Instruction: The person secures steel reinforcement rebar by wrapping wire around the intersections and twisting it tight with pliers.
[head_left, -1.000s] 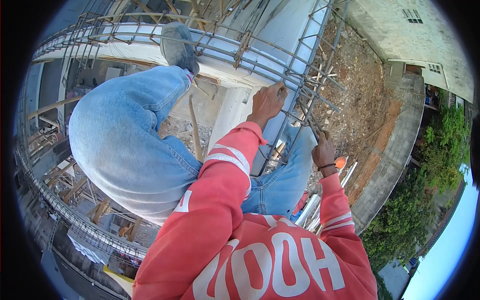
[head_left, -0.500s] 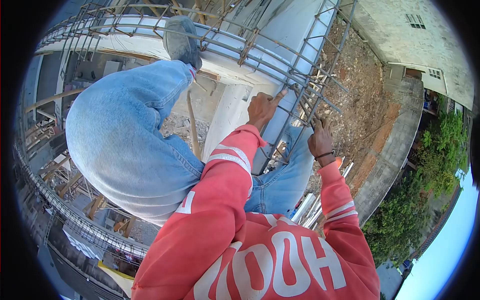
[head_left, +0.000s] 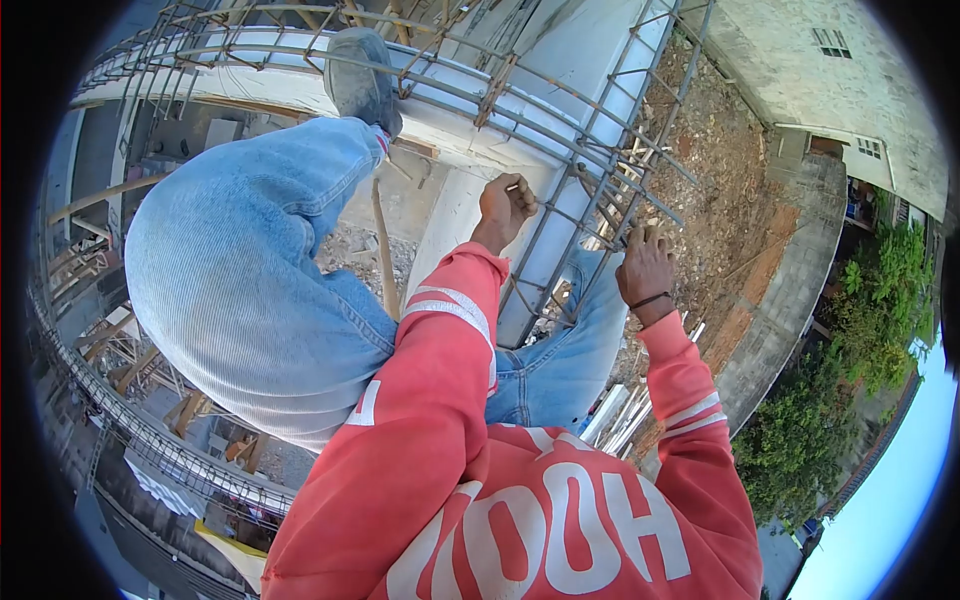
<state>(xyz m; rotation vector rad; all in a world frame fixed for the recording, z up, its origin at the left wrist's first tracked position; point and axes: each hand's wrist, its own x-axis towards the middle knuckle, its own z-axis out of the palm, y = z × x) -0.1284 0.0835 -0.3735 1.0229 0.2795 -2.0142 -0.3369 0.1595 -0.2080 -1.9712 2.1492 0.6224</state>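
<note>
My left hand [head_left: 507, 207] is raised just left of the rebar cage [head_left: 560, 215], its fingers curled in and apart from the bars. Whether it pinches anything small is hidden. At the cage's right side, my right hand [head_left: 648, 268] has its fingers bent close to the bar ends. A small dark bit shows at its fingertips, too small to name. The steel bars with their square stirrups cross at a corner over a pale concrete beam [head_left: 540, 260]. My jeans-covered leg [head_left: 560, 350] passes beneath the cage.
My shoe [head_left: 362, 80] rests by another run of rebar [head_left: 490, 95] at the top. Far below on the right lies rubble ground [head_left: 690, 190] beside a block wall [head_left: 800, 270]. Wooden props [head_left: 385, 245] stand lower on the left. The beam edge drops away on both sides.
My left hand has drawn back left from the bars, and its outstretched index finger has curled in. My right hand stays by the cage, having shifted only slightly.
</note>
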